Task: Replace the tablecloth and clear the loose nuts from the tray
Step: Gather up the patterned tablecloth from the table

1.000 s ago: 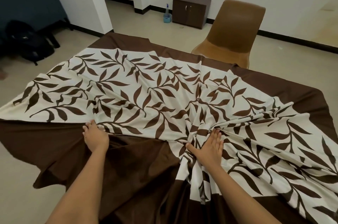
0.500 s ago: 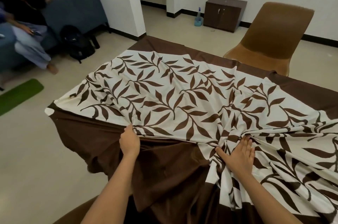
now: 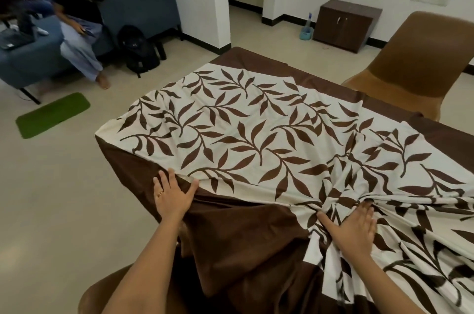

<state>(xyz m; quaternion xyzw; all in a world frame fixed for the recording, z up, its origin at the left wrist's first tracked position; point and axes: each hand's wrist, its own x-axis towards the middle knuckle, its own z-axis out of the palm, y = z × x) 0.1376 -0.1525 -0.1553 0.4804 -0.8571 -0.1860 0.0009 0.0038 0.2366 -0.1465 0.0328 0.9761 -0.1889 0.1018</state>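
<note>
Tablecloth (image 3: 256, 134) spread over the worktop and hiding it completely. Cream middle printed with dark-brown leafy sprigs, with a broad, plain dark-brown border all round. Lies flat and smooth across the far and left parts, with the left corner hanging down over the edge. Bunches into tight folds on the near right, all fanning out from one point. Brown border on the near side slack and rumpled, drooping in loose flaps toward the floor.

Left hand (image 3: 174, 198) flat on the cloth near the left corner, just where brown border meets cream. Fingers spread and straight, pressing down, grasping nothing, with a thin ring (image 3: 160, 193) on one finger. Right hand (image 3: 355, 229) also flat and released, fingers straight and close together, resting on the gathered folds with the fingertips at the knot of creases.

Beyond the far edge, a brown chair (image 3: 410, 64); a second brown seat (image 3: 102, 293) at the near bottom, under the left forearm. Against the back wall, a small dark cabinet (image 3: 343, 23), with what looks like a spray bottle (image 3: 306, 28) beside it — too small to be sure. Far left, a blue sofa (image 3: 143, 0) with a seated person (image 3: 79, 13), a black backpack (image 3: 139, 51) on the floor and a green mat (image 3: 52, 114) well apart from the worktop.
</note>
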